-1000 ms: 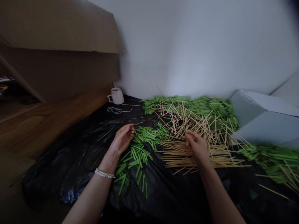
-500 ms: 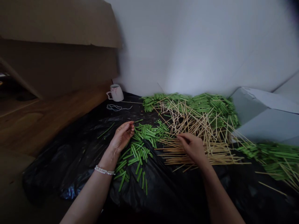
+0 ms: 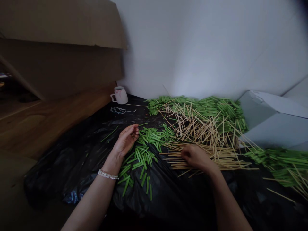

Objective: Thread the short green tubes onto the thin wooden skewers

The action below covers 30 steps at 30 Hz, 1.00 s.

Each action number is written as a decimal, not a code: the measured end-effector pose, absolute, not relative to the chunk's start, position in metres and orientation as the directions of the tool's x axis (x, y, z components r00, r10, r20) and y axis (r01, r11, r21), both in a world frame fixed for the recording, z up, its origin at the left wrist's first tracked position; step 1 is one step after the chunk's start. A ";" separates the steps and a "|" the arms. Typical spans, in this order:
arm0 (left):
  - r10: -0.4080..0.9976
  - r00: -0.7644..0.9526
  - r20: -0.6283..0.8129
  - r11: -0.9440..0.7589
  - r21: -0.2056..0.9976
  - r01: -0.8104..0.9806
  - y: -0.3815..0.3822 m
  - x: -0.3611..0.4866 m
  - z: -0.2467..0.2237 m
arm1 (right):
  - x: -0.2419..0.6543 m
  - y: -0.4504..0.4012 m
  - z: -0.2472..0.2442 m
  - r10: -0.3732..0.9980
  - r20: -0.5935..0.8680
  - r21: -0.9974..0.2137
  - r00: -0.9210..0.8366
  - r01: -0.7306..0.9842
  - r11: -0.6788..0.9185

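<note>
My left hand (image 3: 126, 138) is closed in a pinch at the left edge of a loose heap of short green stem pieces (image 3: 151, 136); what it pinches, if anything, is too small to tell. My right hand (image 3: 195, 156), its fingers curled down, rests over a flat layer of thin wooden sticks (image 3: 226, 160). Its fingertips are hidden, so what they grip cannot be made out. Behind it, more sticks (image 3: 192, 123) lie crisscrossed against a long pile of green pieces (image 3: 211, 106). Everything rests on black plastic sheeting (image 3: 168, 192).
A white mug (image 3: 120, 95) stands at the back left, with a tangled cord (image 3: 119, 110) in front. A large cardboard box (image 3: 62, 22) is at the upper left. At the right are a pale box (image 3: 276, 122) and another green pile (image 3: 284, 160).
My right hand has lowered onto the flat layer of sticks, and its fingers have curled downward. My left hand has hardly moved.
</note>
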<state>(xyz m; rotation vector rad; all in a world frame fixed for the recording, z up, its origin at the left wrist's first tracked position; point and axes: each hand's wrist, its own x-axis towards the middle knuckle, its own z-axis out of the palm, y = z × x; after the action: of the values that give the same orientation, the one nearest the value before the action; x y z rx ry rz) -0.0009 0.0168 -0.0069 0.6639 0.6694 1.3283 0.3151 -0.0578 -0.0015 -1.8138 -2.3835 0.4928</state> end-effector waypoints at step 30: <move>0.990 0.125 -0.060 0.126 0.771 -0.624 0.016 -0.001 -0.006 | 0.289 -0.066 -0.007 0.925 -0.057 -0.293 -0.375 0.892 0.344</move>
<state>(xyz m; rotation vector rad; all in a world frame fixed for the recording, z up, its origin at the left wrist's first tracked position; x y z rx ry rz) -0.0006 0.0159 -0.0065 0.6773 0.6781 1.3164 0.2891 -0.0659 -0.0071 -1.6826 -2.4750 0.4203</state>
